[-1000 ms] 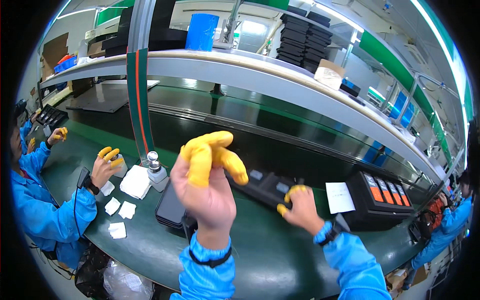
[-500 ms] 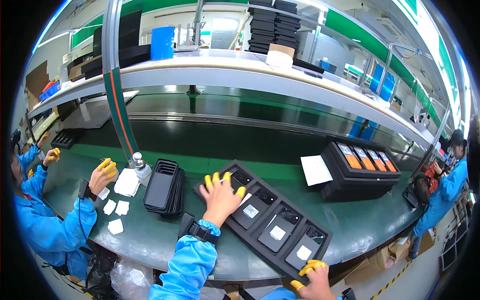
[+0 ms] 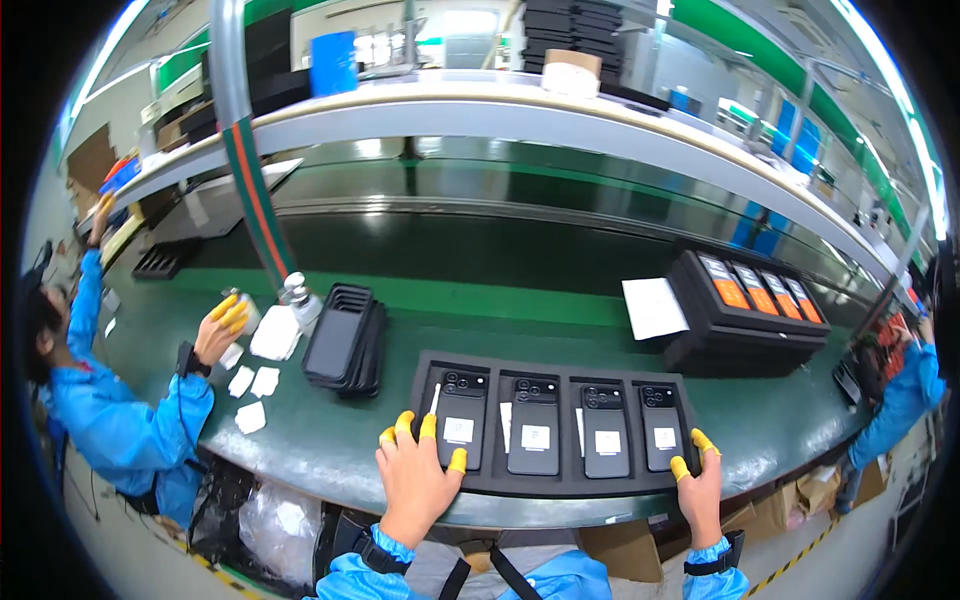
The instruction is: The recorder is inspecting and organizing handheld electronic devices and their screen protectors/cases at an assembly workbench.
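A black foam tray (image 3: 560, 487) lies lengthwise at the green table's front edge, with several dark smartphones (image 3: 533, 412) in its compartments. Each phone lies camera side up and bears a white label. Thin white strips show beside some of them. My left hand (image 3: 418, 485), in yellow finger cots, grips the tray's left end, its thumb by the lower corner of the leftmost phone. At the opposite end my right hand (image 3: 700, 488) closes on the tray's right edge, thumb and fingers at the corner. Both palms face inward.
Left of the tray stands a stack of black phone-sized frames (image 3: 342, 340). White cloths (image 3: 276, 333) lie near a metal-topped bottle (image 3: 297, 290). Stacked foam trays (image 3: 745, 345) with orange-and-black boxes sit right, beside a paper sheet (image 3: 655, 308). A co-worker's arm (image 3: 165, 425) reaches in left.
The tray has turned from slanted to nearly square with the table edge. My left hand has moved down to its left end; my right hand has moved up along its right end.
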`<state>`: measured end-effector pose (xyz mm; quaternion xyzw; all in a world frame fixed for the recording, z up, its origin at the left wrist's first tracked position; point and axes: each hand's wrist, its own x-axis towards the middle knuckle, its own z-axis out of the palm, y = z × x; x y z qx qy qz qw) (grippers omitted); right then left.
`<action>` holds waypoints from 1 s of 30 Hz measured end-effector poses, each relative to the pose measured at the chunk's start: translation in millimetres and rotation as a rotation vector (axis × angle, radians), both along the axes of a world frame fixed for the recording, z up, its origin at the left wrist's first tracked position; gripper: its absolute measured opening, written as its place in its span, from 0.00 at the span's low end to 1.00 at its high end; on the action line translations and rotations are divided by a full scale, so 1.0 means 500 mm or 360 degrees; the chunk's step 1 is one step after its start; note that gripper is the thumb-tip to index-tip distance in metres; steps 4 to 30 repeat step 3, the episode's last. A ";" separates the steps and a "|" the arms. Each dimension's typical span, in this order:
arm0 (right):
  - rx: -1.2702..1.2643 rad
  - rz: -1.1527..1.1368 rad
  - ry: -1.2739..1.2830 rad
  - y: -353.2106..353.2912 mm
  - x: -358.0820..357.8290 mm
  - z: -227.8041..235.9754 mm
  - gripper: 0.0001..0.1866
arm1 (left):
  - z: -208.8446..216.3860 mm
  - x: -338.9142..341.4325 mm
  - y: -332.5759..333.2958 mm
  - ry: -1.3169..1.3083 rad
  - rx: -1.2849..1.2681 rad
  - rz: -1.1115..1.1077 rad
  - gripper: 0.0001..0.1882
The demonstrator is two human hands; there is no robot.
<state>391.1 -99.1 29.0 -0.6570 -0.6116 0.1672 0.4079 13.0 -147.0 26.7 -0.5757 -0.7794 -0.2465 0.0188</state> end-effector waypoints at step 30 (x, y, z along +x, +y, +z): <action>-0.0097 0.0031 -0.0219 0.034 -0.013 0.002 0.31 | -0.011 -0.016 -0.048 -0.0092 0.0049 0.0024 0.34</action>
